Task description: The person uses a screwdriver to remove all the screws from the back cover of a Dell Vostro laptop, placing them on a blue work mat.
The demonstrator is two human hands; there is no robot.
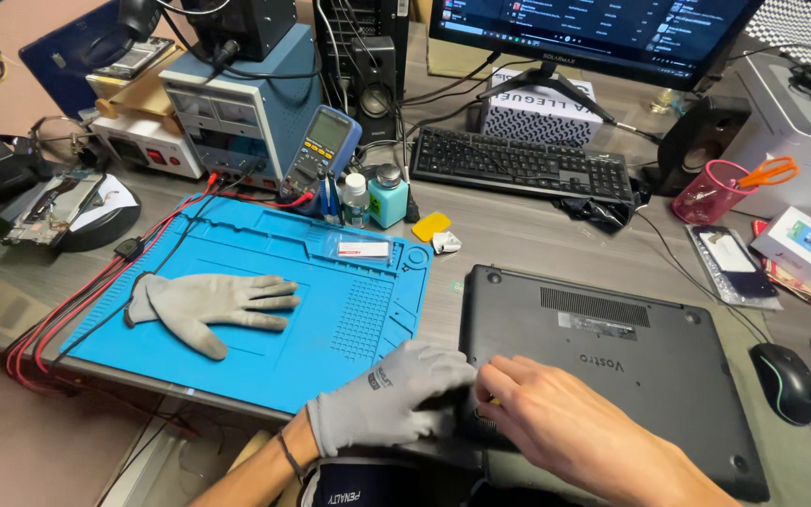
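A dark grey laptop [631,347] lies upside down on the desk, its base cover facing up. My left hand [382,399], in a grey work glove, rests on the laptop's near left corner. My bare right hand [565,422] sits just to its right, fingertips pinched at the same edge; whether it holds anything small I cannot tell. A second grey glove [208,305] lies flat and unworn on the blue repair mat [349,329] to the left.
Behind the mat stand a bench power supply [237,113], a multimeter [321,150] and small bottles [387,197]. A keyboard [518,164], monitor, pink cup with scissors [715,192], two mice [786,380] and red leads [77,300] surround the work area.
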